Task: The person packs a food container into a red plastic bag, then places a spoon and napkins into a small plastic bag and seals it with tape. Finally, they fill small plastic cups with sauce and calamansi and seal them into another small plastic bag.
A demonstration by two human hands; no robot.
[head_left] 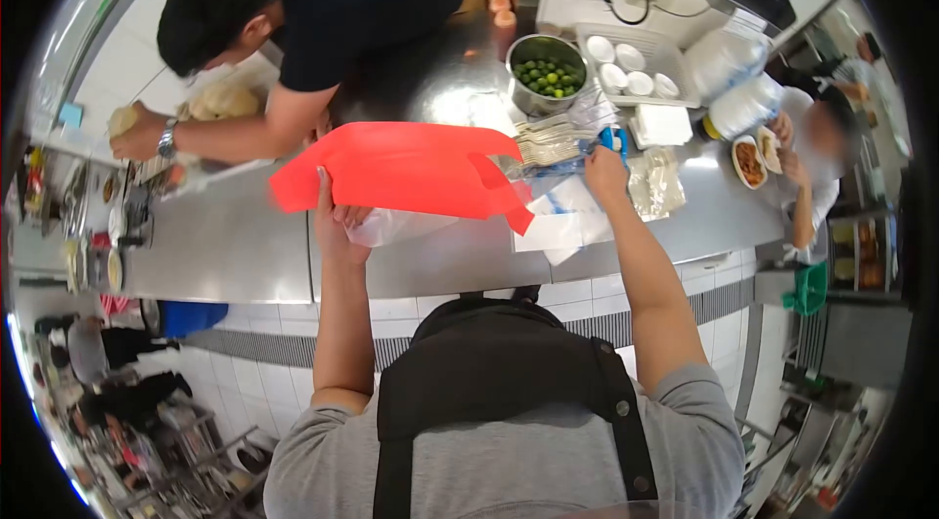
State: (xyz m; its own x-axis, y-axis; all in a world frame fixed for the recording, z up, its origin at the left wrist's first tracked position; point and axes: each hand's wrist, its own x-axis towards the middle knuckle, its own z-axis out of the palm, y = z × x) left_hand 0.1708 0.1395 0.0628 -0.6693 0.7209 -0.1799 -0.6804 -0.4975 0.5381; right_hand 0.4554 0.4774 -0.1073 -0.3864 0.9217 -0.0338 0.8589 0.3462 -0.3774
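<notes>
A flat red plastic bag [401, 167] is in my left hand [337, 216], its cut-out handle end pointing right. The thumb lies over the bag's lower edge and the other fingers are partly hidden beneath it. Just below hangs a translucent plastic bag [396, 227], touching or close to the same hand. My right hand [605, 172] is closed at a bright blue loop-shaped handle [613, 139]; the rest of that object is hidden. Wrapped wooden cutlery [548, 141] lies left of this hand, clear plastic packets [655, 183] to its right, and white paper sheets [567, 221] below.
A metal pot [515, 93] of green limes stands at the back beside a tray [675, 54] of white lidded cups. White napkins [661, 125] lie nearby. A co-worker [362, 10] leans over the steel counter [225, 245] at left; another person [817, 147] holds food at right.
</notes>
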